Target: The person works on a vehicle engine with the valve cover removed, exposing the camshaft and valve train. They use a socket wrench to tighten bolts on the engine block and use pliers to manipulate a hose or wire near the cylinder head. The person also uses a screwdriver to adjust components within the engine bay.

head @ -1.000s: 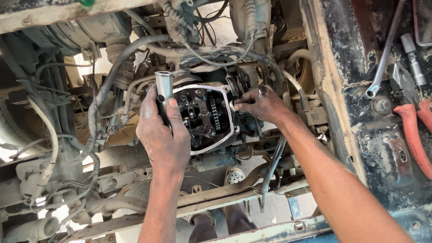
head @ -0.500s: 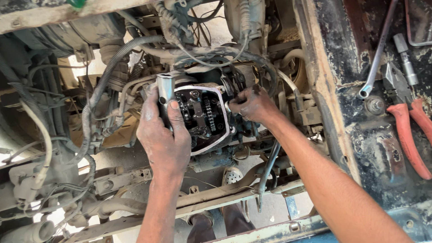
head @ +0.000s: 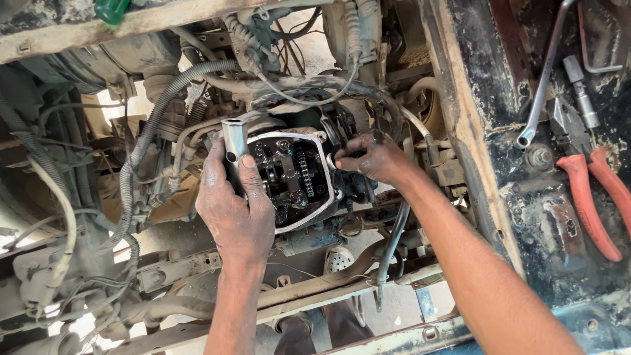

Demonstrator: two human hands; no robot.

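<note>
Steel glints in my left hand (head: 233, 210): my fingers are wrapped around a tubular socket wrench (head: 234, 146), held upright against the left edge of the open engine head (head: 292, 181). The cover is already off, so the cam chain (head: 303, 172) and rocker gear sit exposed inside the pale gasket rim. My right hand (head: 374, 160) reaches in from the right, fingertips pinched on something small at the head's right edge; what it is, I cannot tell. No cover is in sight. On the rusty ledge (head: 526, 197) to the right lie red-handled pliers (head: 591, 190) and a spanner (head: 542, 85), untouched.
</note>
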